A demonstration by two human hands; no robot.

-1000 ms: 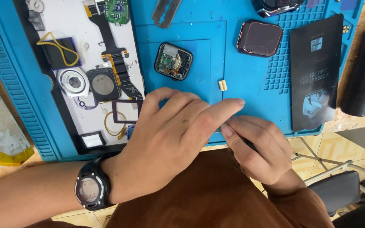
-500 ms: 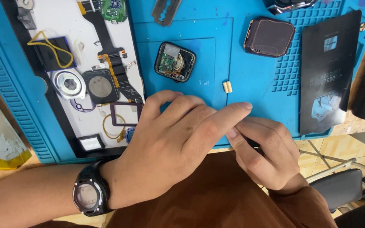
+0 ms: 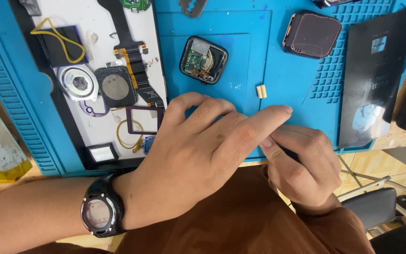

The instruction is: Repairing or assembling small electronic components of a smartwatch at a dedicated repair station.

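Opened watch case [image 3: 203,59] lies on the blue mat [image 3: 287,89]; nearer us, our left hand [image 3: 198,160] covers our right hand [image 3: 301,164], fingers curled round something dark, possibly a tool.

A wooden bench [image 3: 402,137] carries a blue work mat [image 3: 283,84] with a ribbed left edge and a grid of small cells at the right. On the mat lie an opened watch case [image 3: 203,59] showing its inner parts, a dark square screen [image 3: 311,34] beside the grid, a small pale block [image 3: 261,91] between them, and a black glossy sheet [image 3: 374,75] at the right edge. A white tray [image 3: 95,70] on the mat's left holds loose parts. Both hands rest on the mat's near edge.
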